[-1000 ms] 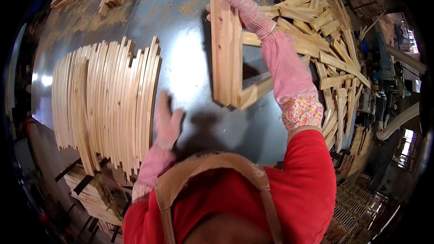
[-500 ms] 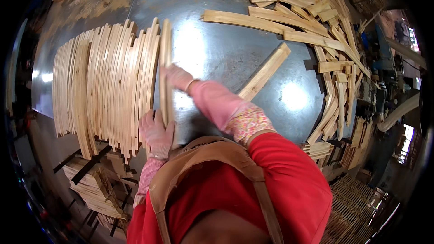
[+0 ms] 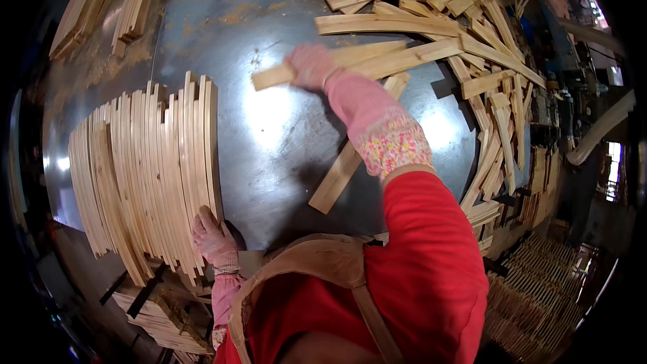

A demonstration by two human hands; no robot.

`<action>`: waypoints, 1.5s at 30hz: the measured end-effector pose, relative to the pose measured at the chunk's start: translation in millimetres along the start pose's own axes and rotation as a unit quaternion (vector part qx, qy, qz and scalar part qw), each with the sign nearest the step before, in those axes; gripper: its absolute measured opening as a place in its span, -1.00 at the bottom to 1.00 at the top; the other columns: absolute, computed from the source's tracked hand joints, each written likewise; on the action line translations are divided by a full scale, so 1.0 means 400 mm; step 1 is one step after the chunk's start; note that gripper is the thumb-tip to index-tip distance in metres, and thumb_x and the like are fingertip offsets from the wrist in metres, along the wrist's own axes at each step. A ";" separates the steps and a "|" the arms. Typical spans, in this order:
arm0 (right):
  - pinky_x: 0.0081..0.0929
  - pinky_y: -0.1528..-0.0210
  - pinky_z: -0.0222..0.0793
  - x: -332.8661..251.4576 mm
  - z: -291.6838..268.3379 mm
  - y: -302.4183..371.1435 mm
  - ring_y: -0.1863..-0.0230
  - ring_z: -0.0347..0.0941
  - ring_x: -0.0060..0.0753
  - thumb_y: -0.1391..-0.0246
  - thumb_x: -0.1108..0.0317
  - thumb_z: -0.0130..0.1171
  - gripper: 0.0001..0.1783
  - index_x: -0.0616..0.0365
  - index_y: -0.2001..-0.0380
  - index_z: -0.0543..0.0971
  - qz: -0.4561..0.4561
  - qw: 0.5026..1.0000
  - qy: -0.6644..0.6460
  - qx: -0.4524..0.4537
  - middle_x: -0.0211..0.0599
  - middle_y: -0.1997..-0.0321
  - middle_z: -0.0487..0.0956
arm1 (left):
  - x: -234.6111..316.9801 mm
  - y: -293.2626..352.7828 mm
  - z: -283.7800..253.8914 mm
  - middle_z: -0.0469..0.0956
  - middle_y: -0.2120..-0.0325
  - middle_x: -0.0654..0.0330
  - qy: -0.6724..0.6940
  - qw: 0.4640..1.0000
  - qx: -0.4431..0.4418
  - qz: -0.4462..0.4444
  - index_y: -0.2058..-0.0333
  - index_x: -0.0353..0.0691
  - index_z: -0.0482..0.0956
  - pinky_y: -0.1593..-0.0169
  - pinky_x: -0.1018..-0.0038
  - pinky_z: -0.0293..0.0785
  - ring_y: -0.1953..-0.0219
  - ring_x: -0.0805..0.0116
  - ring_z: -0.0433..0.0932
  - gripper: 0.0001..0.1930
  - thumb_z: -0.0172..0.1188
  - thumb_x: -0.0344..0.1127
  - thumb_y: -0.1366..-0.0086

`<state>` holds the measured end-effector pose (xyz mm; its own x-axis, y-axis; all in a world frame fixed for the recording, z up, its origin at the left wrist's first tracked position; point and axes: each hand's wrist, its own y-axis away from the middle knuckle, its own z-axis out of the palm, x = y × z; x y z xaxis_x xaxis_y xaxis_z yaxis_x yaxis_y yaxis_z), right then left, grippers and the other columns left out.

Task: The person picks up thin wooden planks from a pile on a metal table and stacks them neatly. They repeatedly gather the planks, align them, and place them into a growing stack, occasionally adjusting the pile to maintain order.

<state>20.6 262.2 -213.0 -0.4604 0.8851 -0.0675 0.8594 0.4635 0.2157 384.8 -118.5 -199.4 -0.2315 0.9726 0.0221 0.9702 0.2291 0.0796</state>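
Note:
My right hand point(image 3: 312, 67), in a pink glove and slightly blurred, is closed around a pale wooden board point(image 3: 269, 78) near its left end. That board slants over the far middle of the metal table, its other end beside more boards. My left hand point(image 3: 214, 237), also gloved, rests its fingers on the near right end of a tight row of wooden strips point(image 3: 168, 168). Its fingers look extended, with the outermost strip beside them. Another loose board point(image 3: 335, 176) lies diagonally under my right forearm, which hides its middle.
A jumbled heap of boards point(image 3: 431, 27) covers the table's far right and right edge. Two small stacks of strips point(image 3: 138, 3) lie at the far left. Stacked wood point(image 3: 165, 320) stands below the near left table edge, and slatted piles point(image 3: 522, 296) stand at the lower right.
My right hand has left the strip by the row and moved right and away onto a board. That strip's gap to the row has closed. My left hand stays at the row's near end.

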 end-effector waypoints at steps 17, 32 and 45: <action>-0.08 -0.42 0.34 0.474 0.026 0.498 -0.34 0.46 0.00 0.07 0.06 0.50 -0.13 -0.19 -0.36 0.45 0.042 0.995 0.072 -0.051 -0.21 -0.22 0.61 | 0.311 0.002 0.031 0.68 -0.04 0.03 0.025 0.991 -0.128 0.020 -0.12 -0.14 0.68 -0.26 0.16 0.50 -0.21 0.13 0.59 -0.47 0.53 -0.18 -0.16; -0.26 -0.05 0.58 -0.293 0.186 0.225 0.18 0.66 -0.18 -0.50 -0.35 -0.12 -0.22 0.27 -0.04 0.58 0.165 0.449 -0.875 -0.074 -0.08 0.20 0.73 | 0.041 0.020 -0.011 0.37 -0.36 0.09 -0.011 0.987 -0.051 -0.151 -0.40 0.19 0.40 -0.37 0.05 0.35 -0.36 -0.10 0.37 -0.21 0.49 -0.02 -0.21; -0.20 -0.40 0.36 -0.682 -0.243 0.189 -0.27 0.54 0.00 -0.40 -0.15 0.12 -0.34 0.15 -0.28 0.59 -0.219 0.857 -0.356 -0.302 0.08 -0.16 0.68 | -0.081 -0.212 -0.315 0.62 -0.02 0.06 -0.121 0.935 0.035 0.332 -0.36 -0.02 0.45 -0.31 0.04 0.38 -0.10 0.04 0.60 -0.23 0.38 0.01 -0.17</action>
<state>189.8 51.7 -83.5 -0.2717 0.5326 -0.8016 0.2693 0.8417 0.4680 301.1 -174.5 -81.3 0.4378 0.8802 -0.1833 0.8987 -0.4341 0.0619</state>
